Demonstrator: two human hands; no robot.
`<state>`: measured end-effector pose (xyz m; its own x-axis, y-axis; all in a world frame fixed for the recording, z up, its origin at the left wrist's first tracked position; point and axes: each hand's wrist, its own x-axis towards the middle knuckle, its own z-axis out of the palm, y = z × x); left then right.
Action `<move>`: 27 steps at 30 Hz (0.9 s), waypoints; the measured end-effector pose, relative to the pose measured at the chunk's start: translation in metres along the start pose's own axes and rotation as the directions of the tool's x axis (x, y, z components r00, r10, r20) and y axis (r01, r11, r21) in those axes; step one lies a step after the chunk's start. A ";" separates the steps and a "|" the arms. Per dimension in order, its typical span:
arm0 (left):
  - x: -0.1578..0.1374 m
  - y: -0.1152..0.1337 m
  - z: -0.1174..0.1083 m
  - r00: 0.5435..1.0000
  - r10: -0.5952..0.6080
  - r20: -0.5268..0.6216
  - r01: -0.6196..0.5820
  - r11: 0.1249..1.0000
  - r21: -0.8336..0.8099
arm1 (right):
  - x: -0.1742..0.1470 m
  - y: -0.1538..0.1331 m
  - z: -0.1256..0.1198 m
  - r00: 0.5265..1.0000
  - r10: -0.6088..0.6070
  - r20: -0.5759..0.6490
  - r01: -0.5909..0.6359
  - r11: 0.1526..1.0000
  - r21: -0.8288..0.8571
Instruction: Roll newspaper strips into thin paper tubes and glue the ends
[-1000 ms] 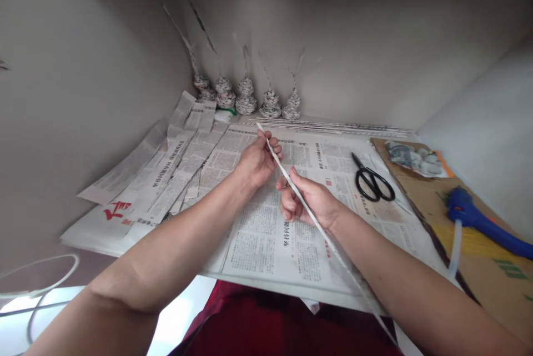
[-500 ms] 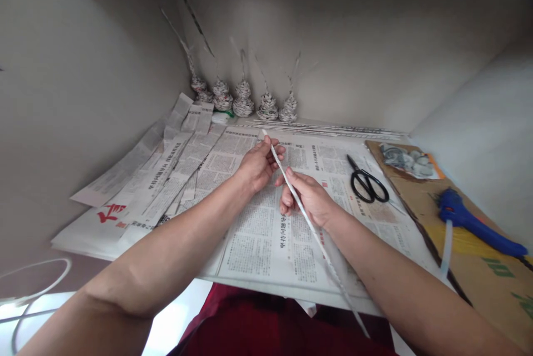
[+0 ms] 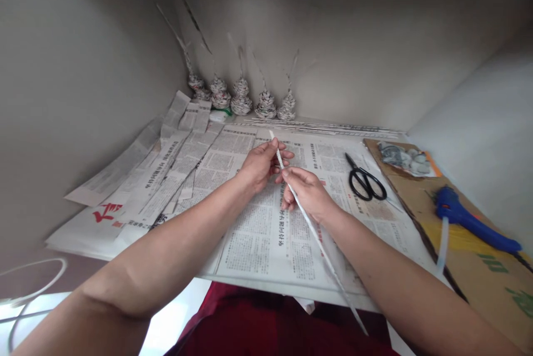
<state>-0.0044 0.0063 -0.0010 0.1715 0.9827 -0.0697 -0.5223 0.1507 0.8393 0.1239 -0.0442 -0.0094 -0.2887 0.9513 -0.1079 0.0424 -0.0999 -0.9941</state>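
Note:
A thin rolled paper stick [image 3: 310,225] slants from my fingers down past the table's front edge toward my lap. Near its upper tip, my left hand [image 3: 264,163] pinches it between thumb and fingers. Just below, my right hand [image 3: 306,192] also grips the stick with thumb and index finger, its other fingers curled. The two hands almost meet above sheets of newspaper [image 3: 262,250] spread over the table.
Several woven paper gourds [image 3: 241,98] stand along the back wall, with paper sticks [image 3: 328,129] lying before them. Newspaper strips [image 3: 162,164] overlap at left. Black scissors [image 3: 364,181] lie right of my hands; a blue glue gun [image 3: 470,220] and a plastic bag [image 3: 403,160] rest on cardboard [image 3: 470,267].
My left hand has moved slightly right, closer to my right hand, and the stick's upper end has swung right, standing a little steeper. Both hands keep hold of it.

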 end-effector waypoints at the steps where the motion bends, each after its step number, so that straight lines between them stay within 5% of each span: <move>1: 0.000 0.000 0.000 1.000 0.006 0.003 -0.006 1.000 0.016 | 0.000 0.000 0.000 1.000 0.000 -0.008 0.000 1.000 -0.004; 11: -0.002 -0.005 0.000 0.999 0.033 0.009 -0.034 0.992 0.120 | 0.004 0.004 -0.004 0.998 -0.031 -0.053 0.024 0.992 -0.120; 17: 0.004 0.006 -0.003 0.980 0.026 -0.198 -0.020 0.999 0.031 | 0.000 0.000 -0.003 1.000 -0.010 0.000 0.010 0.983 -0.182; 24: 0.012 0.012 -0.005 0.950 -0.014 -0.311 -0.083 0.952 -0.296 | -0.010 -0.003 0.000 0.980 -0.201 -0.004 0.150 0.745 -0.650; 27: 0.012 0.016 -0.005 0.964 -0.035 -0.264 -0.077 0.912 -0.402 | -0.013 -0.007 0.004 0.998 0.009 0.065 0.019 0.907 -0.420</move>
<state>-0.0146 0.0211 0.0086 -0.0368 0.9704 -0.2387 -0.8258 0.1049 0.5541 0.1231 -0.0568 -0.0010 -0.3495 0.9296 -0.1169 0.4343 0.0501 -0.8994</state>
